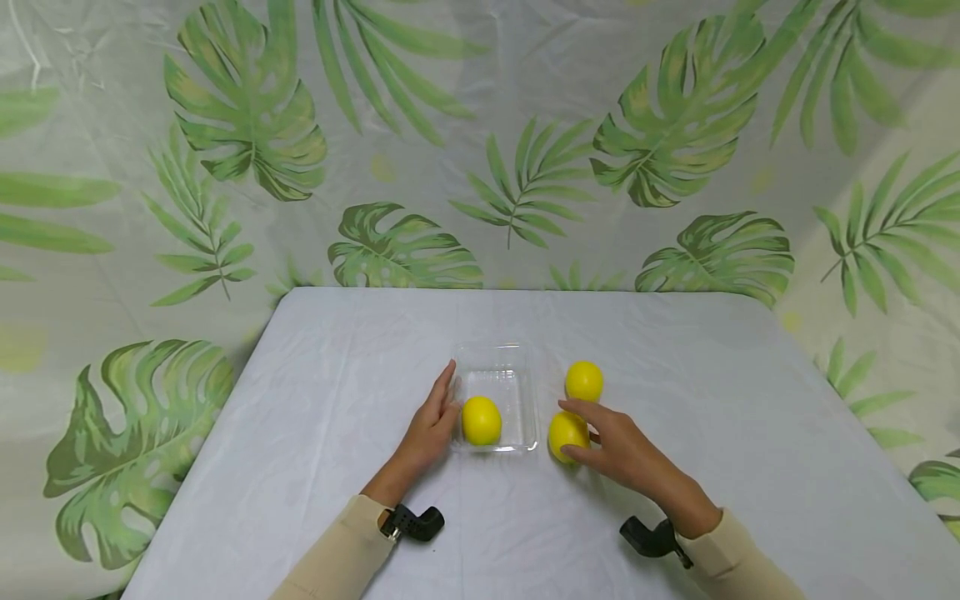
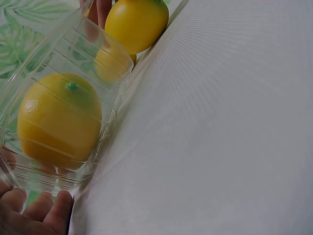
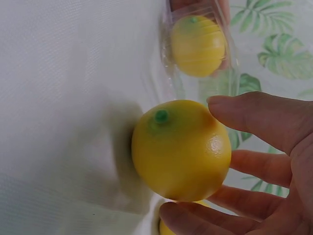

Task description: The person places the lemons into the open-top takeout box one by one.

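In the head view a clear plastic container (image 1: 517, 408) stands on the table with one yellow lemon (image 1: 481, 421) inside, toward its near left corner. My left hand (image 1: 431, 429) rests against the container's left side, fingers stretched along the wall. To the right of the container, my right hand (image 1: 618, 446) holds a second lemon (image 1: 567, 437) between thumb and fingers. Its green stem end shows on this lemon (image 3: 181, 149) in the right wrist view, with the thumb at its edge and fingers curved around it. A third lemon (image 1: 584, 381) lies just beyond the right fingertips.
A white cloth covers the table (image 1: 360, 358). Behind it hangs a pale curtain (image 1: 540, 83) printed with green leaves. Each wrist carries a black camera, one on the left (image 1: 420, 523) and one on the right (image 1: 648, 537).
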### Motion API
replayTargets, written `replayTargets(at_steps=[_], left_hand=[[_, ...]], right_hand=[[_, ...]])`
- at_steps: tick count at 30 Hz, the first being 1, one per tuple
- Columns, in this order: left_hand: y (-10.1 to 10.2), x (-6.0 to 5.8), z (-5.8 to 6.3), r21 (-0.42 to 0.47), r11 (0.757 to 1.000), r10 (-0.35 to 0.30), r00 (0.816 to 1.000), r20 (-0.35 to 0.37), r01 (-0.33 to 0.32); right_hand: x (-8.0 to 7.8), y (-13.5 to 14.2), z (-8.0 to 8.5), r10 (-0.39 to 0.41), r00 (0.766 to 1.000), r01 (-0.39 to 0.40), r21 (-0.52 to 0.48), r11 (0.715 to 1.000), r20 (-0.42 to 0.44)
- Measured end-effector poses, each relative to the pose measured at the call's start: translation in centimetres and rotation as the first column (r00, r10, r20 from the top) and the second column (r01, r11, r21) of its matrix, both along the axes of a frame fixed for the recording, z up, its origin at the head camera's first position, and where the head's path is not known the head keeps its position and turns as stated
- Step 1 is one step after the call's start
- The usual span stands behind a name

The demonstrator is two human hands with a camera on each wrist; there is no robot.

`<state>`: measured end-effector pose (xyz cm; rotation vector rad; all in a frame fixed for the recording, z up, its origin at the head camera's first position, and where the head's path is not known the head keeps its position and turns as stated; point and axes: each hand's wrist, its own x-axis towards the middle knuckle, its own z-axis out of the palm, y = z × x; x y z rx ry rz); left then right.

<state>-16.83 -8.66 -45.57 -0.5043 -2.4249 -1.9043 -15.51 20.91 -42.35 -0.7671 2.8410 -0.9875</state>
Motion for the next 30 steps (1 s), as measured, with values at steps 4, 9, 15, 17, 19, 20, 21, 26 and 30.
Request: replayTargets(at_steps=[4, 9, 15, 17, 19, 20, 21, 26, 30], left_hand=[[-0.02, 0.04, 0.10, -0.007, 1.000, -0.005, 1.000, 0.001, 0.005], [-0.02, 0.00, 0.01, -0.006, 1.000, -0.006, 1.000, -0.004, 0.006], [-0.02, -0.02, -0.01, -0.006, 1.000, -0.007, 1.000, -0.002, 0.007], [-0.04, 0.01, -0.02, -0.003, 1.000, -0.007, 1.000, 0.002, 0.007], [-0.05, 0.01, -0.02, 0.000, 1.000, -0.008, 1.000, 0.005, 0.008], [-0.06, 0.03, -0.02, 0.000, 1.000, -0.009, 1.000, 0.005, 0.009], [-0.07, 0.04, -0.03, 0.001, 1.000, -0.009, 1.000, 0.006, 0.009], [-0.04, 0.02, 0.00, 0.005, 1.000, -0.011, 1.000, 0.006, 0.011], [-0.02, 0.01, 0.03, 0.003, 1.000, -0.011, 1.000, 0.003, 0.011]], right_hand=[[0.12, -0.02, -0.14, -0.001, 1.000, 0.002, -0.009, 1.000, 0.016], [0.20, 0.01, -0.33, 0.005, 1.000, -0.005, -0.016, 1.000, 0.016], [0.25, 0.11, -0.54, 0.009, 1.000, -0.009, -0.006, 1.000, -0.002], [0.26, 0.12, -0.61, 0.010, 1.000, -0.010, 0.000, 1.000, -0.005], [0.28, 0.10, -0.64, 0.013, 1.000, -0.013, 0.002, 1.000, -0.008], [0.29, 0.09, -0.66, 0.014, 1.000, -0.014, 0.004, 1.000, -0.010], [0.29, 0.08, -0.69, 0.015, 1.000, -0.015, 0.005, 1.000, -0.013], [0.29, 0.04, -0.79, 0.013, 1.000, -0.013, 0.015, 1.000, -0.022], [0.25, 0.04, -0.82, 0.009, 1.000, -0.009, 0.007, 1.000, -0.018]])
